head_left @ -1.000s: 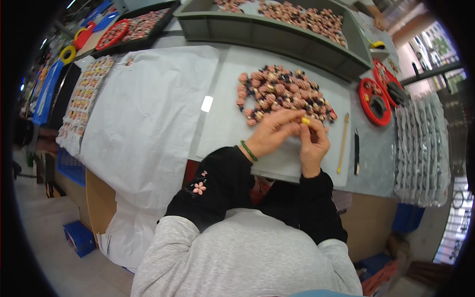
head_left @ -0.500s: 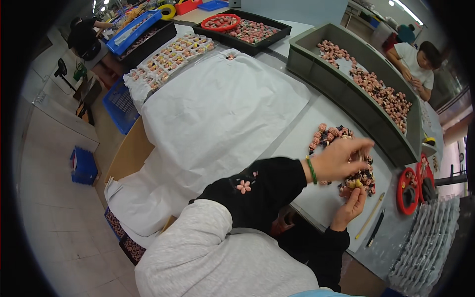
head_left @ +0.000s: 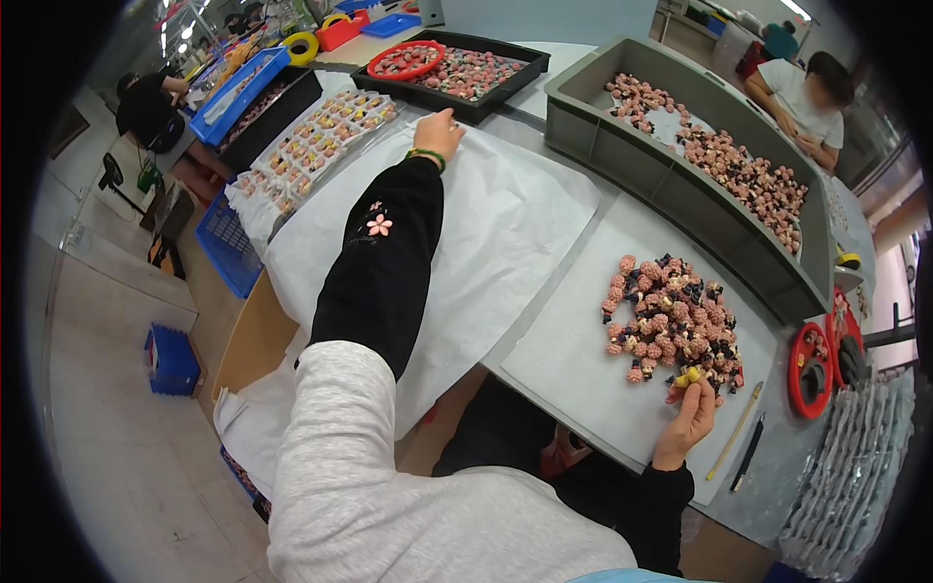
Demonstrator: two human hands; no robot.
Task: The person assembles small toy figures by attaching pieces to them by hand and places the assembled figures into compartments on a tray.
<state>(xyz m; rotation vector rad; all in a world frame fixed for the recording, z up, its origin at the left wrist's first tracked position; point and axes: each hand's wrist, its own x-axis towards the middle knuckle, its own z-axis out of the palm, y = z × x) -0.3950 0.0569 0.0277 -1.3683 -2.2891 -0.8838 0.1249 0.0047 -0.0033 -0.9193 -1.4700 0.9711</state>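
Note:
My left hand (head_left: 437, 136) is stretched out to the far edge of the white sheet (head_left: 496, 204), close beside the black tray (head_left: 533, 70). Its fingers are curled together, and whatever they hold is hidden. A green bracelet circles that wrist. At the right, my right hand (head_left: 688, 418) pinches a small yellow figurine (head_left: 689, 376) between thumb and fingers, at the near edge of a loose heap of pink-headed figurines (head_left: 671, 316) with dark bodies. The heap lies on white paper (head_left: 569, 335) on the table.
A long grey bin (head_left: 671, 189) with many figurines stands behind the heap. Filled white moulded trays (head_left: 316, 141) lie far left. A yellow stick (head_left: 734, 432) and black pen-like tool (head_left: 747, 453) lie right, near red dishes (head_left: 809, 389) and stacked clear trays (head_left: 850, 466). A person sits beyond the bin.
My left hand has left the heap and swung far forward and left to the sheet's far edge. The heap is now uncovered. My right hand stays nearly in place with the yellow figurine.

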